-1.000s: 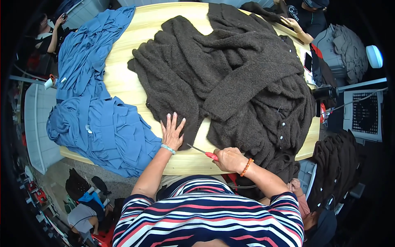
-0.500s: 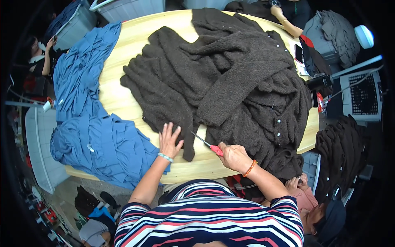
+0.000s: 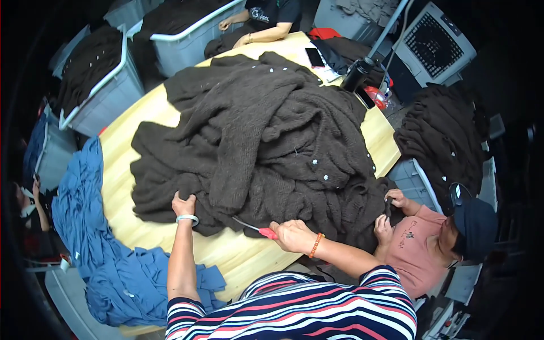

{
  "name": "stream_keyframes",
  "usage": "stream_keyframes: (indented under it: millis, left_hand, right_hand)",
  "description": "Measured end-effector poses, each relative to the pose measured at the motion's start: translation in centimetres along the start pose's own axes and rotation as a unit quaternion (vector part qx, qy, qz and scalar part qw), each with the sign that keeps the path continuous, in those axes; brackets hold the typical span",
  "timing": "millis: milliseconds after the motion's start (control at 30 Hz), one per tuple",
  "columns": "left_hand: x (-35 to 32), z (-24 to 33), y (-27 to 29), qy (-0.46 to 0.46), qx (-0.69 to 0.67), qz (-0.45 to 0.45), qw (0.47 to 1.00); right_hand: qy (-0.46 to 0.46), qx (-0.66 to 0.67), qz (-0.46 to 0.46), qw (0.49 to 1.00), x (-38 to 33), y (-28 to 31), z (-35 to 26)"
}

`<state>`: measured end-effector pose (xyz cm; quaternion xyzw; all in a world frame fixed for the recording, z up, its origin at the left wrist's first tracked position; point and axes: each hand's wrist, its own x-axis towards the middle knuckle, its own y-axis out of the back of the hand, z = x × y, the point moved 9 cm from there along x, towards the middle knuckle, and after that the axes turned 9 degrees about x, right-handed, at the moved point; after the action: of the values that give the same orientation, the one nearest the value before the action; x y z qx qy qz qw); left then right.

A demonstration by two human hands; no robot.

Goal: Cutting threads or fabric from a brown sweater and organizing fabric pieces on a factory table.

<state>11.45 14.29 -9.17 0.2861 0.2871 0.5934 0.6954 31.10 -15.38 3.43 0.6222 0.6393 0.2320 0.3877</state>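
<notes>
A heap of dark brown knit cardigans point(image 3: 283, 130) with small shiny buttons covers much of the table. My left hand point(image 3: 184, 207) has its fingers curled into the near-left edge of the heap, closed on the knit. In my closed right hand point(image 3: 293, 236) is a slim metal tool with a red handle point(image 3: 267, 233); whether it is scissors or another kind, I cannot tell. Its thin shaft points left and touches or lies just over the near edge of the knit. Blue garments point(image 3: 133, 277) lie in a pile along the table's left side.
At the right, a co-worker in a pink shirt point(image 3: 416, 243) handles the heap's edge. Another person in black point(image 3: 275, 17) sits at the far side. Grey bins point(image 3: 116, 107) of clothes stand around the wooden table point(image 3: 136, 127). A phone point(image 3: 314, 57) and black bottle point(image 3: 357, 73) are far right.
The view has turned, shifting the whole scene. My left hand, spread flat on the knit before, now has its fingers curled into it. The tool stays in my right hand.
</notes>
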Motion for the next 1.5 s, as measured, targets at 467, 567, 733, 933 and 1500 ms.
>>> stream_keyframes:
  millis: [467,567,733,933,1500]
  left_hand:
    - [-8.5,46.0,-4.2,-0.362,-0.260,-0.223,0.867]
    - [-12.8,41.5,-11.9,-0.339,-0.159,-0.376,0.848]
    - [-15.4,29.8,-6.7,-0.317,-0.205,-0.165,0.911]
    - [-16.9,10.9,3.1,0.019,-0.224,0.000,0.974]
    - [-22.5,-5.7,14.9,0.059,-0.517,-0.067,0.851]
  right_hand:
    - [-0.080,0.054,0.019,0.995,-2.8,3.1,2.6]
    - [-0.092,0.049,-0.004,0.994,-3.3,2.6,3.5]
    - [-0.118,0.049,-0.044,0.991,-2.5,1.6,4.8]
    - [-0.007,0.160,-0.032,0.987,4.1,1.6,0.2]
    - [0.169,0.064,-0.154,0.971,5.5,-12.7,-24.4]
